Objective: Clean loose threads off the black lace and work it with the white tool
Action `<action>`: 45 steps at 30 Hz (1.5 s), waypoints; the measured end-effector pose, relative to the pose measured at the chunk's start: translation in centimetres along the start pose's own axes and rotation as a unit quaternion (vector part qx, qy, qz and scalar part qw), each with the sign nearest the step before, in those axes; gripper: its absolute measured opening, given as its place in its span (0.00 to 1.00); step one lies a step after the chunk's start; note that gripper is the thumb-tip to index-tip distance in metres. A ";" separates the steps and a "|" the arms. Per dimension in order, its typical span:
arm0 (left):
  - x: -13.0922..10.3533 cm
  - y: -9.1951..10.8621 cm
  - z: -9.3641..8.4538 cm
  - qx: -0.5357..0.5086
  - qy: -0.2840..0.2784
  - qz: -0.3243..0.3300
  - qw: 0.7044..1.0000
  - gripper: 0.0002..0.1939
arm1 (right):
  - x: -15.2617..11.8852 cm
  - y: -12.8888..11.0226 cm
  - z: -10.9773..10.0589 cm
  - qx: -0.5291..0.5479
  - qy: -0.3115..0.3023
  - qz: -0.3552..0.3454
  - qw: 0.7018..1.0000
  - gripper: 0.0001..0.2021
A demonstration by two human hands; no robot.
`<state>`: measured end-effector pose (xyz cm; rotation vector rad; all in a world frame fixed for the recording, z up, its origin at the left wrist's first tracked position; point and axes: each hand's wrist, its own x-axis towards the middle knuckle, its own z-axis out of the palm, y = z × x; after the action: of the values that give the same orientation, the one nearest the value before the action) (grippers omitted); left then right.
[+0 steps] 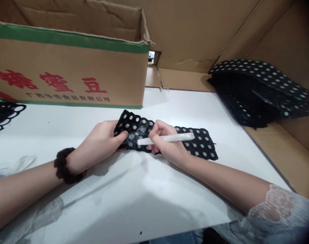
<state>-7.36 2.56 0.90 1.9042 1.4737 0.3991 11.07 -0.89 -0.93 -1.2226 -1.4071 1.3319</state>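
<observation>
A narrow black sheet (201, 144) with rows of pale round discs lies across the white table. My left hand (100, 139) grips its left end, thumb on top and the other fingers hidden underneath. Pinched in my right hand (167, 139) is a slim white stick-like tool (181, 137), whose exact kind I cannot make out. Its left tip is over the sheet's discs, close to my left thumb; whether it touches them is unclear. My right hand covers the middle of the sheet.
Behind my hands stands an open cardboard box (123, 74) with red lettering. A stack of black dotted sheets (261, 91) leans at the right against cardboard walls (195, 30). Black ring-shaped netting (6, 115) lies at the left. Clear plastic (42, 213) covers the front left.
</observation>
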 end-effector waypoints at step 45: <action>-1.2 0.7 0.0 0.015 0.007 0.025 1.000 0.03 | 0.3 -0.4 -0.6 -0.038 -0.062 -0.009 0.997 0.09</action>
<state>-7.24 1.39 1.57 1.9687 1.4517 0.4145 11.59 -0.51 -0.49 -1.1897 -1.5651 1.3733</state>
